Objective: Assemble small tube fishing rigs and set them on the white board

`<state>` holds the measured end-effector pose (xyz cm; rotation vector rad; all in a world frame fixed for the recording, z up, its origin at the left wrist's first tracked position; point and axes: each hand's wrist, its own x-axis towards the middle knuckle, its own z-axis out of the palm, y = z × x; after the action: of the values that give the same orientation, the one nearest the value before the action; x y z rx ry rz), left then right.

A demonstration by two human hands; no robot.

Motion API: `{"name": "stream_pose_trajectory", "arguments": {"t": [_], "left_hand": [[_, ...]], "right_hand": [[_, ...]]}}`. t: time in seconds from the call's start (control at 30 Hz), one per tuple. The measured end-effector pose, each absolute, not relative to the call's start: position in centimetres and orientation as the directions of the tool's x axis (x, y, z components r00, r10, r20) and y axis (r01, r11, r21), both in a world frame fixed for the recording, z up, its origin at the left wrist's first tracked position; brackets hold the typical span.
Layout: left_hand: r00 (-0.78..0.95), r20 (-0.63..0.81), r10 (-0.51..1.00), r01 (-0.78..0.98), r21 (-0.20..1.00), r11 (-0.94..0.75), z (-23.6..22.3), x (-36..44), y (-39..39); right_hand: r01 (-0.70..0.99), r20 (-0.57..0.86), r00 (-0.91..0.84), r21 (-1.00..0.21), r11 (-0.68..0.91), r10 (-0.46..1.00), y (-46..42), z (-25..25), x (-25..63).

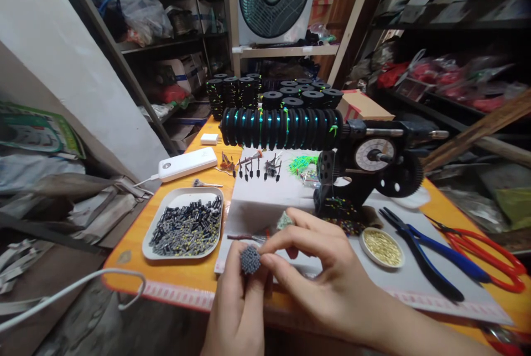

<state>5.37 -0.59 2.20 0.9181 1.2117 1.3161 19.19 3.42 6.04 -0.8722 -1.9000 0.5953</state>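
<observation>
My left hand is closed around a tight bundle of grey round-tipped pieces, their ends facing up. At the right edge of that bundle, the thumb and forefinger of my right hand are pinched together; whatever lies between the tips is too small to make out. A pale green lump shows by the raised fingers of my right hand, and I cannot tell how it is held. Beyond the hands, a black machine carries a row of black ring-shaped discs wound with green-blue thread.
Left of my hands is a white tray of small dark and grey pieces, with a white power bank behind. To the right are a dish of gold bits, blue-black pliers and red-handled scissors. Black spools stand behind the machine.
</observation>
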Motion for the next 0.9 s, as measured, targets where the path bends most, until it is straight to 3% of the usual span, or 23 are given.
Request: {"name": "stream_pose_trajectory", "arguments": {"t": [0.27,0.47,0.57,0.63,0.73,0.8,0.9], "left_hand": [[-0.127,-0.131,0.983,-0.214,0.972,0.102,1.68,5.43,-1.01],[-0.251,-0.018,0.968,0.065,0.997,0.035,1.36,4.98,-1.36],[-0.279,0.004,0.96,0.111,0.993,0.028,1.22,4.89,-1.61],[-0.281,-0.035,0.959,0.05,0.997,0.051,1.2,5.03,-1.64],[-0.227,-0.07,0.971,-0.183,0.983,0.028,1.3,5.3,-1.41],[-0.253,-0.028,0.967,-0.311,0.949,-0.054,1.4,5.35,-1.17],[-0.305,0.116,0.945,-0.339,0.915,-0.221,1.55,5.18,-0.98]], "right_hand": [[0.305,0.549,-0.325,-0.71,0.635,0.77,3.48,6.02,19.25],[0.288,0.554,-0.345,-0.706,0.647,0.758,3.38,5.97,19.22],[0.299,0.547,-0.354,-0.703,0.646,0.759,3.16,6.26,19.24],[0.307,0.556,-0.345,-0.694,0.651,0.756,3.1,6.41,19.28],[0.317,0.566,-0.34,-0.683,0.658,0.751,3.19,6.48,19.35],[0.305,0.564,-0.361,-0.682,0.665,0.743,3.32,6.44,19.38],[0.31,0.565,-0.402,-0.656,0.688,0.721,3.47,6.34,19.42]]}}
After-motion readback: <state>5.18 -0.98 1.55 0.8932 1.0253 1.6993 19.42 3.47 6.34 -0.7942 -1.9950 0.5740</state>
